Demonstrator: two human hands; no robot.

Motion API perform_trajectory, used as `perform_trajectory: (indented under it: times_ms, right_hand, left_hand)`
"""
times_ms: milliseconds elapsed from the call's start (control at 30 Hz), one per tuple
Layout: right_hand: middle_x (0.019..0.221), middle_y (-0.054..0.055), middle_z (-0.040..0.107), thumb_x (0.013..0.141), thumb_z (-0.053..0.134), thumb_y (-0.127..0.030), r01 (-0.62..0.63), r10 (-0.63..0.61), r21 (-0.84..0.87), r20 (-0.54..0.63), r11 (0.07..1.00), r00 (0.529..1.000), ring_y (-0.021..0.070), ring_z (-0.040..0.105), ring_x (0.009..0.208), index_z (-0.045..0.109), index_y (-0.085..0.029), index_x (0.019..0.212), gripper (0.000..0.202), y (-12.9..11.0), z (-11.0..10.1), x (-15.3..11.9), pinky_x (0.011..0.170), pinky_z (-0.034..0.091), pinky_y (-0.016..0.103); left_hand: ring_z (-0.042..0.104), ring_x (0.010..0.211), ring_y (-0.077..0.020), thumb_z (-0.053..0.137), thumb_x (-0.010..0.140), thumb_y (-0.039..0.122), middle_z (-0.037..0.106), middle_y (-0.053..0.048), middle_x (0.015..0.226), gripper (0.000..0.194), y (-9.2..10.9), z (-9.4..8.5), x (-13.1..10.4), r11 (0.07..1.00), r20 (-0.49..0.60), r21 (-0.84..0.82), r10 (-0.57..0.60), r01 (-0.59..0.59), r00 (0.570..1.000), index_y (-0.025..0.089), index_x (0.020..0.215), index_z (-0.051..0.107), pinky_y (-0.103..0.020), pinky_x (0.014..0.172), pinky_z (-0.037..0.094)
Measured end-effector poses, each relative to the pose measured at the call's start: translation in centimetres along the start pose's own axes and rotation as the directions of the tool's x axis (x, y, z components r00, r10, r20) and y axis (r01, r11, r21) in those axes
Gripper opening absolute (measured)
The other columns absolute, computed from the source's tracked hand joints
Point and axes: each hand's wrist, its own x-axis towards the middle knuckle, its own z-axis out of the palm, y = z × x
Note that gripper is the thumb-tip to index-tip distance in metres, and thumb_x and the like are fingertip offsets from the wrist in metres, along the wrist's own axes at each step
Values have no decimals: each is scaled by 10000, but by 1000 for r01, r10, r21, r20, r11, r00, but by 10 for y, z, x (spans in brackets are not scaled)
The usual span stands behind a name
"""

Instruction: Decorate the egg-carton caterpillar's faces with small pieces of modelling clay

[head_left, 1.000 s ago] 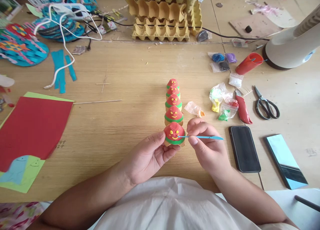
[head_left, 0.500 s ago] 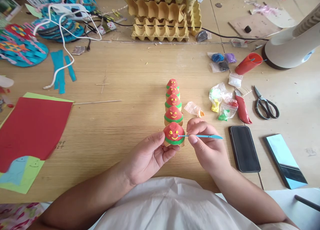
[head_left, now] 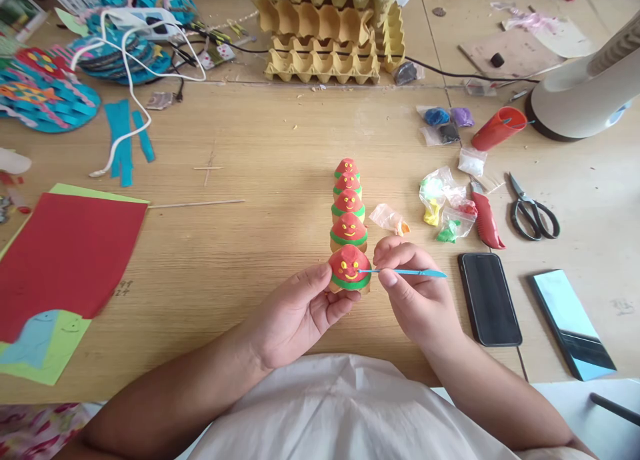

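A row of red domed egg-carton cups (head_left: 349,228) with green bands and yellow faces runs away from me at the middle of the table. My left hand (head_left: 295,313) grips the nearest cup (head_left: 350,260), thumb on its left side and fingers below it. Pinched between the thumb and fingers of my right hand (head_left: 415,293) is a thin blue tool (head_left: 415,272). Its tip touches the right side of that cup's face, beside the yellow mouth. Just beyond my right hand lies a small bag with orange clay (head_left: 390,219).
Bags of clay (head_left: 447,207), a red-handled knife (head_left: 486,217), scissors (head_left: 534,210), a red cup (head_left: 497,130) and two phones (head_left: 490,299) lie to the right. Egg cartons (head_left: 323,60) stand at the back. Red paper (head_left: 75,247) and a white cable (head_left: 131,100) are on the left.
The whole view has shifted very slightly. Both hands keep their hold, with the blue tool's tip still at the nearest cup's face.
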Motion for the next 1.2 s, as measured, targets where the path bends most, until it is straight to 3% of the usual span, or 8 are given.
perform_trajectory:
  times_ms: [267, 1200]
  right_hand:
    - [938, 22, 556, 950, 715, -240, -29, 29, 56, -6, 998, 1000, 182, 518, 922, 703, -266, 903, 55, -1, 0, -2, 791, 424, 324]
    - [932, 28, 565, 939, 722, -298, -44, 44, 6, -23, 999, 999, 193, 536, 882, 683, -271, 898, 63, 2, 0, -2, 755, 457, 332]
  left_hand:
    - [762, 857, -104, 816, 868, 322, 802, -35, 955, 232, 1, 0, 0, 1000, -2, -13, -4, 4, 1000, 155, 1028, 799, -148, 796, 630]
    - [751, 871, -110, 792, 890, 324, 790, -43, 984, 241, -1, -2, 1, 1000, -7, -11, -2, 2, 1000, 155, 1062, 782, -154, 803, 620]
